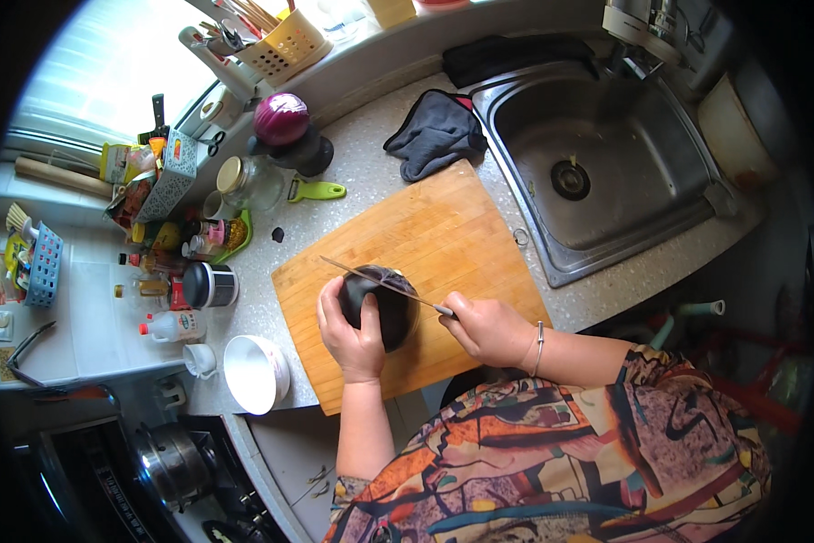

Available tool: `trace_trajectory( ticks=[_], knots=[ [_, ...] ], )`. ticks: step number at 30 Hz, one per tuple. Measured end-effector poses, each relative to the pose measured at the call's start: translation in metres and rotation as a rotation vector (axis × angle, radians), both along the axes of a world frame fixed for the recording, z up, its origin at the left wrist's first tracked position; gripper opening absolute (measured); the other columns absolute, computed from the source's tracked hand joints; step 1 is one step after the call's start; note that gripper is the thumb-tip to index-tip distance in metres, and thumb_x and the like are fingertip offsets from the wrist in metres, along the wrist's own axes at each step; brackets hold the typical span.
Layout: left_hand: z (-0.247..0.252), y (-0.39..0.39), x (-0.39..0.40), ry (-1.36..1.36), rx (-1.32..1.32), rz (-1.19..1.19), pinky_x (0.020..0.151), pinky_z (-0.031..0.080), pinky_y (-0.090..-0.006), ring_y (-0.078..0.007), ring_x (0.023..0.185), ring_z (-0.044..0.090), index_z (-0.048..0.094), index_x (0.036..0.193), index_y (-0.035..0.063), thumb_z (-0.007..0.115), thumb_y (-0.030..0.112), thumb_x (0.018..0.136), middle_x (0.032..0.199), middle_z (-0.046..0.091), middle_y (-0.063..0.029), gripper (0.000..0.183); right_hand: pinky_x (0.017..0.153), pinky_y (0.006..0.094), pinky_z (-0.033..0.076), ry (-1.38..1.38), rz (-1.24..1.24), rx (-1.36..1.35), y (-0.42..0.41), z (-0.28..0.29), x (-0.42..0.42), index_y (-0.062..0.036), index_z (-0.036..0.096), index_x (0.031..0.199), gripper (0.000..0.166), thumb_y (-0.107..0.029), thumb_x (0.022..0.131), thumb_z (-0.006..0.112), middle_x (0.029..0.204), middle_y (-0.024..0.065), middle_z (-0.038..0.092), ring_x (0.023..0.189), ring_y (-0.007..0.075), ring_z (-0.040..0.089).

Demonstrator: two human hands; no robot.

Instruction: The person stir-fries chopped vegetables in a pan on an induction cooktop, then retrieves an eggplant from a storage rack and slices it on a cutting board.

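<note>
A large, round, dark purple eggplant (386, 322) sits on the wooden cutting board (441, 217). My left hand (354, 332) grips its near left side, with thumb and fingers spread around it. My right hand (485, 329) is closed on the handle of a kitchen knife (407, 294). The blade lies across the far part of the eggplant and its tip points to the upper left, past my left fingertips. How deep the blade sits in the eggplant cannot be told.
A white bowl (256, 375) stands left of the board. Beyond the board lie a green peeler (317, 191) and a grey cloth (437, 139). A purple cabbage (281, 119) rests near the window. Glass jars and bottles line the left. The steel sink (604, 231) is at the right.
</note>
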State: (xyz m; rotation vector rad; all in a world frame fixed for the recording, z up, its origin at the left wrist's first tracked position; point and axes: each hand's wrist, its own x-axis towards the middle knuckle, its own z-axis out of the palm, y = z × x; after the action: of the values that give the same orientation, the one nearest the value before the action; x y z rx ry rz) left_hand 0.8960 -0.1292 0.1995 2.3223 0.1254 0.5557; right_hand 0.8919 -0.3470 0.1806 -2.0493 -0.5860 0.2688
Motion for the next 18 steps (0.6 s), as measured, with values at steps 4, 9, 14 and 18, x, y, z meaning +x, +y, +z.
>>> trace_trajectory(
  ticks=[4,9,14,18],
  knots=[
    [0.004,0.004,0.005,0.047,-0.036,0.01,0.092,0.045,-0.0406,-0.0357,0.101,0.058,0.057,0.111,-0.0002,0.068,0.014,0.081,0.108,0.059,-0.0193,0.035,0.06,0.0473,0.049,0.034,0.032,-0.05,0.007,0.006,0.007,-0.0032,0.049,0.099,0.015,-0.017,0.095,0.054,0.077,0.0214,0.062,0.071,0.042,0.062],
    [0.003,0.008,0.009,0.034,-0.057,0.029,0.089,0.047,-0.0402,-0.0353,0.096,0.06,0.06,0.106,-0.0015,0.067,0.016,0.078,0.102,0.061,-0.019,0.034,0.056,0.0505,0.05,0.012,0.014,-0.077,0.025,0.009,0.018,-0.0015,0.044,0.096,0.019,-0.019,0.095,0.052,0.066,0.0226,0.06,0.064,0.0432,0.062],
    [0.007,-0.002,0.013,0.045,-0.033,0.061,0.088,0.048,-0.0407,-0.0349,0.096,0.06,0.061,0.106,-0.0029,0.066,0.018,0.076,0.103,0.062,-0.0205,0.037,0.056,0.0506,0.05,-0.012,-0.041,-0.075,0.031,0.005,0.018,-0.0009,0.044,0.096,0.019,-0.018,0.094,0.052,0.066,0.0226,0.061,0.062,0.043,0.062],
    [0.001,0.006,0.014,0.069,-0.118,0.107,0.088,0.048,-0.041,-0.0347,0.095,0.06,0.06,0.106,-0.0028,0.066,0.019,0.077,0.102,0.062,-0.0206,0.037,0.057,0.0513,0.05,0.096,-0.013,-0.178,0.015,0.019,0.003,-0.0002,0.045,0.095,0.019,-0.018,0.094,0.052,0.067,0.0236,0.061,0.063,0.0438,0.062]
  ],
)
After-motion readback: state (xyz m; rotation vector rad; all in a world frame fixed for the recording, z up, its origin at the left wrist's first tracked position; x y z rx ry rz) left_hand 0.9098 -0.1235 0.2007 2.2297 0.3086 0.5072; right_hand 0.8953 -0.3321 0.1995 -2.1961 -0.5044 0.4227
